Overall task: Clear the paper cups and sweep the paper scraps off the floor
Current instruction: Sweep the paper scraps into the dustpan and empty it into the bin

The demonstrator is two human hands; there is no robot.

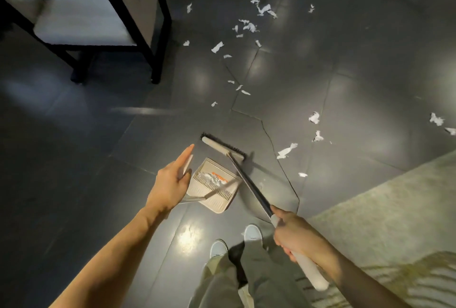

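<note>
My right hand is shut on the white grip of a broom, whose dark bristled head rests on the floor just beyond the dustpan. My left hand holds the top of the beige dustpan's handle, fingers partly stretched out. The dustpan stands on the dark floor in front of my feet with white paper bits inside. Several white paper scraps lie scattered across the tiles ahead, with more scraps to the right of the broom head. No paper cups are in view.
A black-framed chair with a pale cushion stands at the upper left, its legs on the floor. A light rug covers the lower right. My white shoes are below the dustpan. A dark object sits at the top edge.
</note>
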